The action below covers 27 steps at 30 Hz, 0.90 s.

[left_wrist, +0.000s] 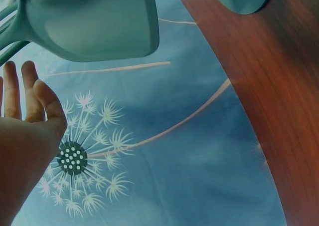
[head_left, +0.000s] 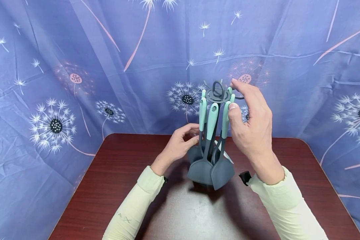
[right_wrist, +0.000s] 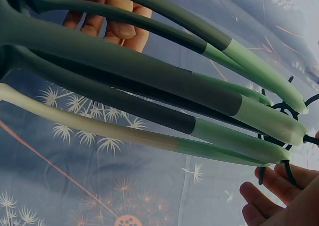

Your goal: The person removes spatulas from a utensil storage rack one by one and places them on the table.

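Note:
A dark grey utensil stand (head_left: 218,95) with a ring on top holds several kitchen utensils with mint-green handles (head_left: 212,121). Two broad grey turners (head_left: 200,171) hang at its front. My left hand (head_left: 180,143) is at the stand's left side, beside the grey shafts; in the left wrist view its fingers (left_wrist: 35,94) are extended below a wide turner head (left_wrist: 94,21). My right hand (head_left: 255,123) is raised at the top right, thumb right at a handle's end and forefinger beyond the hooks. In the right wrist view its fingers (right_wrist: 269,191) spread beside the hooks.
The stand rests on a reddish-brown wooden table (head_left: 108,200) with a rounded back edge. Behind it and to both sides hangs a blue cloth (head_left: 156,40) with a dandelion print. A pale utensil (right_wrist: 89,126) hangs among the grey ones.

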Each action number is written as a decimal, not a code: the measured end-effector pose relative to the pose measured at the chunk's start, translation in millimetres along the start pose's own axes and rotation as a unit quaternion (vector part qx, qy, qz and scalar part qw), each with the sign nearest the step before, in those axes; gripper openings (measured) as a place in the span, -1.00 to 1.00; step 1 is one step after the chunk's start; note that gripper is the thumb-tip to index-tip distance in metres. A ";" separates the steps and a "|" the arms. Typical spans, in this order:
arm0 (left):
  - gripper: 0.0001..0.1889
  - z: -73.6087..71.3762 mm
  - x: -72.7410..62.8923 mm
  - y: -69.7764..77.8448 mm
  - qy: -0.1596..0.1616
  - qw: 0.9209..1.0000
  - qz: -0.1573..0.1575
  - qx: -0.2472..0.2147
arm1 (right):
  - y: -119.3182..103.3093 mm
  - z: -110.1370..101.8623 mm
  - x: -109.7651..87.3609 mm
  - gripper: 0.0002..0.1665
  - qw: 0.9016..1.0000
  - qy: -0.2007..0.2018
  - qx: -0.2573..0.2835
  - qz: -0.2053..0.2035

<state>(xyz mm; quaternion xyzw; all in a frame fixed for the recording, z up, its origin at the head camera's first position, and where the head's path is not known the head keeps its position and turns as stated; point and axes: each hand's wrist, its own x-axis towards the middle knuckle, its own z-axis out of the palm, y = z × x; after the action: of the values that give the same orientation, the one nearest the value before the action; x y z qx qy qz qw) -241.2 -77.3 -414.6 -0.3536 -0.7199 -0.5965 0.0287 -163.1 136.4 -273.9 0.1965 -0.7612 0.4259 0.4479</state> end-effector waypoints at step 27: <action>-0.76 5.7 3.1 8.8 -0.003 1.000 -0.025 0.003 | 0.2 -1.3 0.7 -0.38 1.000 -0.001 0.003 0.003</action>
<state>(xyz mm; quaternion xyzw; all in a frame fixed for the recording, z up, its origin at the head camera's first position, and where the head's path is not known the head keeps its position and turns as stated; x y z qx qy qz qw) -236.5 -70.5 -407.4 -0.3370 -0.7304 -0.5940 0.0124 -162.9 137.6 -273.1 0.1956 -0.7612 0.4293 0.4449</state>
